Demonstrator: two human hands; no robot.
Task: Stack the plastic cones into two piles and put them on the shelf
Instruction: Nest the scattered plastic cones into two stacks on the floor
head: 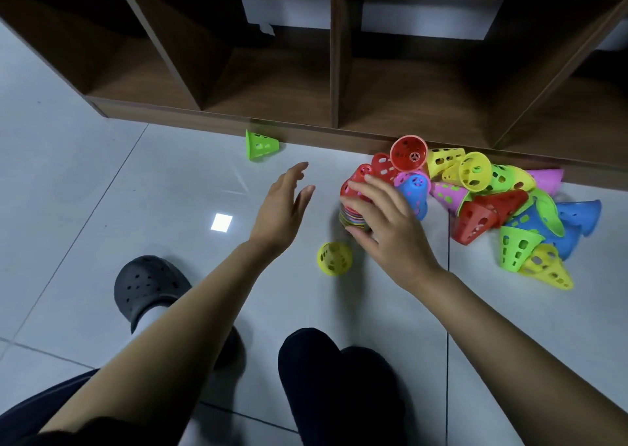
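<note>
A stack of cones [356, 177], topped by a red one and showing many coloured rims at its base, is held on the tiled floor [102, 180] by the right hand [384, 221]. That hand's fingers are curled over the stack's top and side, and the thumb is pressed against the lower rims. The left hand [282, 204] is held wide just left of the stack, fingers straight and slightly spread, with nothing in it. A heap of loose cones [492, 200] in red, yellow, green, blue and pink is spread to the right of the stack, its far side lying against the base of the wooden shelf [334, 71], where the floor ends. A red cone [408, 153], its wide mouth turned towards the camera, and a blue cone [414, 190] are seen just beyond the right hand's fingers. A single green cone [260, 144] is lying on its side against the shelf's base, well apart to the left. A single yellow cone [334, 258] is seen on the floor just beside the right thumb, on the person's side. A black clog [146, 285] is planted on the floor towards the lower left.
</note>
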